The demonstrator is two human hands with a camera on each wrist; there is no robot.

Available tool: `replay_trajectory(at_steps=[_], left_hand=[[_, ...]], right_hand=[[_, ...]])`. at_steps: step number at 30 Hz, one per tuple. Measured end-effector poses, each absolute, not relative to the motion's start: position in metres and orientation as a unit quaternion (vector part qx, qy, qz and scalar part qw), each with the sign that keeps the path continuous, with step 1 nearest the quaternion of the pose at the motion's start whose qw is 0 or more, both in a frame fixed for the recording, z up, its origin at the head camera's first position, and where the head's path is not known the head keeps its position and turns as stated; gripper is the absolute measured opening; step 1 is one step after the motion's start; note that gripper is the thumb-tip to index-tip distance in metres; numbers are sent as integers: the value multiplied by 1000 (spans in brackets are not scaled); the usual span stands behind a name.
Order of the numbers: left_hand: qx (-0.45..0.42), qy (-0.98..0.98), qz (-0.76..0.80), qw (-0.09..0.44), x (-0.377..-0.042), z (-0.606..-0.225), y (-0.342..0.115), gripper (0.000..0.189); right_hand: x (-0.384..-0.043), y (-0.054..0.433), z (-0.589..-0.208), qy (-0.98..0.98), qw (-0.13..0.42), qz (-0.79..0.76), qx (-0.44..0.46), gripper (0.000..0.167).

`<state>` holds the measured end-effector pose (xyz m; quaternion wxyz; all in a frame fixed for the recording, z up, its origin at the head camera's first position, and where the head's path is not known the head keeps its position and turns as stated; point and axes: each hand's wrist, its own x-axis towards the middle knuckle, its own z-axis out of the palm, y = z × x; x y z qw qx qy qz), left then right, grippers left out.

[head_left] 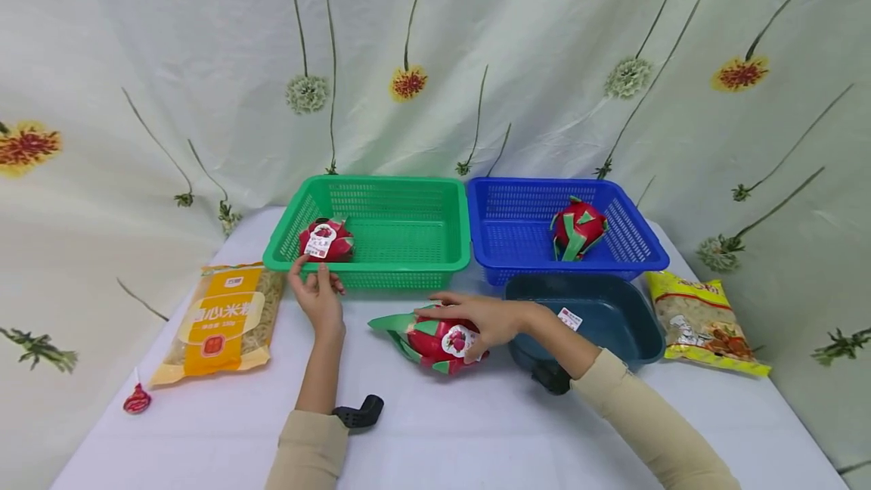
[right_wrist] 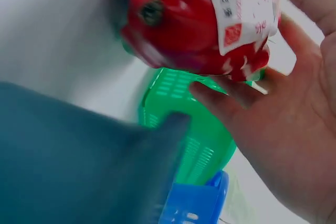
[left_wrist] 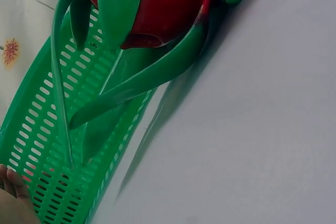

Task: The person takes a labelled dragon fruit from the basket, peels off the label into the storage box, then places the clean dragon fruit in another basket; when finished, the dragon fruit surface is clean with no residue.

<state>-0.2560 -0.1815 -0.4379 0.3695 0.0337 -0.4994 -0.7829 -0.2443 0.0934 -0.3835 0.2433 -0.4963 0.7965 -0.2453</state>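
A red dragon fruit (head_left: 431, 339) with long green leaf tips and a white label lies on the white table, in front of the green basket (head_left: 457, 275). My right hand (head_left: 491, 317) grips it from above, thumb on the near side and fingers over the far side; the right wrist view shows the fruit (right_wrist: 173, 30) between them. At the basket's front left stands my left hand (head_left: 318, 295), fingers loosely bent by the rim and holding nothing. Just behind those fingertips, inside the basket, lies another labelled dragon fruit (head_left: 335, 241). In the left wrist view the tabletop fruit (left_wrist: 173, 3) looms large.
A blue basket (head_left: 481, 242) at the right contains a dragon fruit (head_left: 580, 227). Before it stands a dark teal basin (head_left: 599, 327), close beside my right forearm. A yellow-orange bag (head_left: 221, 324) and a red lollipop (head_left: 137, 400) lie left, a yellow food bag (head_left: 704, 321) right.
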Motion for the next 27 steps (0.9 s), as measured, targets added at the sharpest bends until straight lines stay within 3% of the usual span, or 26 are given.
replay_trajectory(at_steps=[6,21,27], left_hand=[[37,-495,-786,368,-255,-440,-184,38],[50,-499,-784,367,-252,-438,-182,36],[102,-548,-733,390,-244,-426,-177,35]], right_hand=[[-217,104,-391,853,172,-282,-403,102],[-172,89,-444,864,19,-431,-260,87],[-171,90,-449,844,2,-472,-255,82]])
